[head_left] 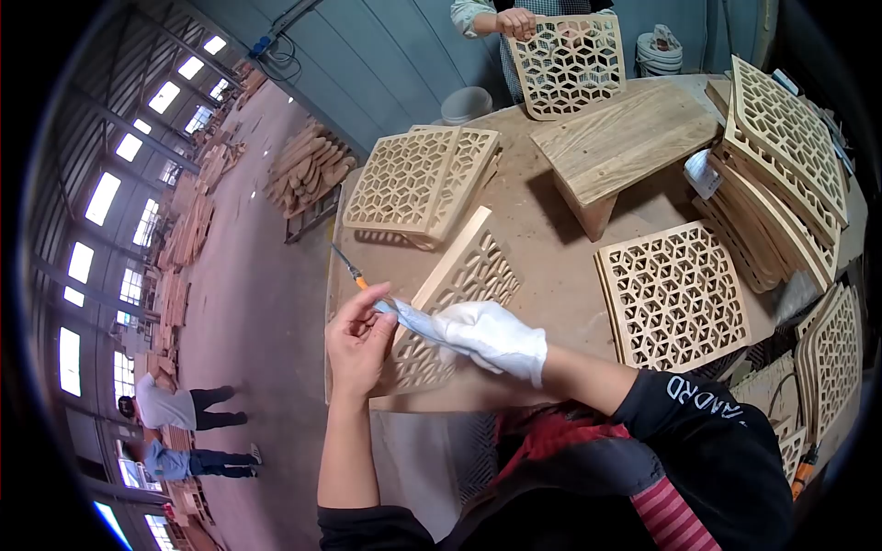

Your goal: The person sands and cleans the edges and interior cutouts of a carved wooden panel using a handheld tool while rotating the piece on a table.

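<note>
Near the middle of the frame, we bring both hands together over the worktable [560,207]. Our left hand [361,340] is bare, its thumb and fingers pinched closed on one end of a pale blue strip [415,320]. Our right hand [493,340], in a white glove, is curled closed around the strip's other end. A thin tool [359,281] with an orange section juts from beside the left fingertips toward the upper left; we cannot tell whether it and the strip are one piece.

Just behind and below our hands, left of centre, a lattice panel [478,266] stands tilted, its plain edge slanting up to the right. Above it lies a small pile of lattice panels [404,179], and right of centre we see a neat stack [677,296] of similar ones. A low wooden stool [629,133] stands at upper right of centre, near the curved panels [790,138] heaped along the right side. At the top, a co-worker's hand [517,23] grips the upper edge of an upright panel [571,66]. Two people [167,404] appear at lower left, well apart from us.
</note>
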A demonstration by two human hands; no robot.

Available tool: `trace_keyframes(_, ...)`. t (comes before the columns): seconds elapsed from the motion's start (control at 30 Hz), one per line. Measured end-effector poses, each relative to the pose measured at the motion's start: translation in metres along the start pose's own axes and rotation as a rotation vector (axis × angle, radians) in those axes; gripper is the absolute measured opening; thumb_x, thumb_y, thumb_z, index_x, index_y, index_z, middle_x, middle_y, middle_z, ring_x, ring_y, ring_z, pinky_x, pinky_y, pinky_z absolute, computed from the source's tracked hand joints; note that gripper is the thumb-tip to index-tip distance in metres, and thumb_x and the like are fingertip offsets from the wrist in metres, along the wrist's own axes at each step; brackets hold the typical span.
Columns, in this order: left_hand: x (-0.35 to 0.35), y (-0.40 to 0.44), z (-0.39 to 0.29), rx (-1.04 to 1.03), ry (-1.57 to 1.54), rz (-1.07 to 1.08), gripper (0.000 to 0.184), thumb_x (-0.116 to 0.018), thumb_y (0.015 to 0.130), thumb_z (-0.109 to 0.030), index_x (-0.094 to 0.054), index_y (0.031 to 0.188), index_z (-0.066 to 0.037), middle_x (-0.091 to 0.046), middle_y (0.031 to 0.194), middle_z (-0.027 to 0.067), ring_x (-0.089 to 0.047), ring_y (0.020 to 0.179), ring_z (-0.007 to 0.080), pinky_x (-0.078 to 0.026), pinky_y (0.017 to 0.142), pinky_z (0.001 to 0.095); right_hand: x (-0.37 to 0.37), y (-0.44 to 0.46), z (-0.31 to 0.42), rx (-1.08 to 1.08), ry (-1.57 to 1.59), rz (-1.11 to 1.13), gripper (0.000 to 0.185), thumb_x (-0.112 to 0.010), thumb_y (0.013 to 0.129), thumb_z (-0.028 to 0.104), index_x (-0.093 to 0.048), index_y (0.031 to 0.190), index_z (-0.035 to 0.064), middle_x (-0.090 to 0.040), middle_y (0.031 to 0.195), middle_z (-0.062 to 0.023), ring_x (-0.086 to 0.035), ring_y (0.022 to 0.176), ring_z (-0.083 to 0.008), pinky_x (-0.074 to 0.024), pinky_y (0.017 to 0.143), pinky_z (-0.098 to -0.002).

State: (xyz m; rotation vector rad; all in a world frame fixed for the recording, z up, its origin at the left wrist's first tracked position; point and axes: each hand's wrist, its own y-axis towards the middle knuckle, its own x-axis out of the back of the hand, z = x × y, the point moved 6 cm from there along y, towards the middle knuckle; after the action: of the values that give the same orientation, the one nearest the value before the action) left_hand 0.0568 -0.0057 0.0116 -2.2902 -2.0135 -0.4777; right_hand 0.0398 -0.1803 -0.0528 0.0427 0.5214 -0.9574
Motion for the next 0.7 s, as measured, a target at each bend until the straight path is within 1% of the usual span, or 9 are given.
trace_keyframes(0.07, -0.002, 0.000, -0.001, -0.025, 0.057, -0.008, 0.037, -0.064, 0.092, 0.004, -0.059, 0.128, 0.005, -0.071, 0.104, 0.0122, -0.062, 0.083, 0.0073, -0.050, 0.073, 0.0197, -0.002, 0.000, 0.001, 0.080, 0.022, 0.056, 0.026, -0.058, 0.099, 0.030, -0.068, 0.097, 0.0063, -0.061, 0.070, -0.0004, -0.050, 0.056, -0.0088, -0.0397, 0.051, -0.0266)
trace_keyframes(0.17, -0.001, -0.003, 0.000, 0.012, 0.067, -0.025, 0.036, -0.063, 0.092, 0.006, -0.061, 0.127, 0.004, -0.065, 0.092, 0.0020, -0.056, 0.076, 0.0030, -0.045, 0.063, 0.0174, 0.006, 0.005, -0.008, 0.003, -0.049, 0.029, 0.034, -0.054, 0.101, 0.036, -0.069, 0.093, 0.0061, -0.061, 0.069, -0.0014, -0.051, 0.055, -0.0094, -0.0401, 0.051, -0.0278)
trace_keyframes(0.23, -0.002, -0.003, -0.001, 0.034, 0.065, -0.018, 0.036, -0.063, 0.091, 0.006, -0.061, 0.128, 0.004, -0.061, 0.089, -0.0006, -0.053, 0.073, 0.0023, -0.042, 0.061, 0.0173, 0.008, 0.002, -0.005, -0.019, -0.049, -0.024, 0.036, -0.054, 0.102, 0.036, -0.069, 0.091, 0.0051, -0.061, 0.068, -0.0018, -0.052, 0.058, -0.0097, -0.0414, 0.053, -0.0276)
trace_keyframes(0.27, -0.002, -0.004, -0.002, 0.045, 0.065, -0.014, 0.037, -0.063, 0.091, 0.007, -0.060, 0.128, 0.005, -0.059, 0.087, -0.0020, -0.052, 0.072, 0.0019, -0.041, 0.060, 0.0173, 0.011, 0.003, 0.000, 0.113, -0.168, -0.081, 0.037, -0.055, 0.101, 0.036, -0.070, 0.090, 0.0031, -0.064, 0.071, -0.0027, -0.057, 0.064, -0.0111, -0.0459, 0.059, -0.0279)
trace_keyframes(0.37, -0.005, -0.005, -0.006, 0.044, 0.015, 0.005, 0.038, -0.063, 0.091, 0.008, -0.060, 0.128, 0.005, -0.060, 0.091, -0.0010, -0.054, 0.076, 0.0026, -0.044, 0.064, 0.0176, 0.016, 0.009, 0.006, 0.408, -0.375, -0.191, 0.034, -0.059, 0.100, 0.036, -0.071, 0.099, 0.0042, -0.058, 0.068, 0.0031, -0.049, 0.059, -0.0067, -0.0403, 0.053, -0.0244)
trace_keyframes(0.4, -0.006, -0.005, -0.006, 0.036, 0.013, 0.001, 0.039, -0.063, 0.090, 0.008, -0.059, 0.128, 0.005, -0.060, 0.093, -0.0007, -0.055, 0.077, 0.0029, -0.045, 0.066, 0.0178, 0.017, 0.009, -0.002, 0.222, -0.192, -0.225, 0.028, -0.062, 0.098, 0.029, -0.072, 0.098, 0.0027, -0.062, 0.073, 0.0009, -0.052, 0.068, -0.0081, -0.0441, 0.061, -0.0263)
trace_keyframes(0.5, -0.007, -0.005, -0.005, 0.029, -0.005, -0.001, 0.039, -0.063, 0.089, 0.008, -0.059, 0.128, 0.005, -0.061, 0.097, 0.0000, -0.057, 0.082, 0.0037, -0.047, 0.072, 0.0185, 0.019, 0.013, -0.004, 0.295, -0.299, -0.318, 0.033, -0.062, 0.096, 0.034, -0.070, 0.092, 0.0015, -0.067, 0.076, -0.0113, -0.061, 0.068, -0.0192, -0.0478, 0.065, -0.0356)
trace_keyframes(0.57, -0.007, -0.004, -0.004, 0.045, -0.039, 0.015, 0.038, -0.064, 0.088, 0.008, -0.059, 0.126, 0.005, -0.061, 0.098, 0.0004, -0.058, 0.085, 0.0042, -0.048, 0.076, 0.0190, 0.016, 0.010, -0.001, 0.251, -0.361, -0.344, 0.035, -0.062, 0.095, 0.036, -0.070, 0.091, 0.0024, -0.067, 0.077, -0.0129, -0.062, 0.069, -0.0223, -0.0478, 0.065, -0.0375)
trace_keyframes(0.7, -0.004, -0.001, -0.001, 0.032, -0.020, 0.022, 0.035, -0.063, 0.088, 0.008, -0.058, 0.122, 0.005, -0.062, 0.099, 0.0032, -0.057, 0.080, 0.0038, -0.047, 0.070, 0.0177, 0.013, 0.015, -0.004, 0.239, -0.424, -0.339, 0.036, -0.063, 0.094, 0.039, -0.069, 0.091, 0.0036, -0.067, 0.078, -0.0168, -0.063, 0.070, -0.0282, -0.0477, 0.065, -0.0406)
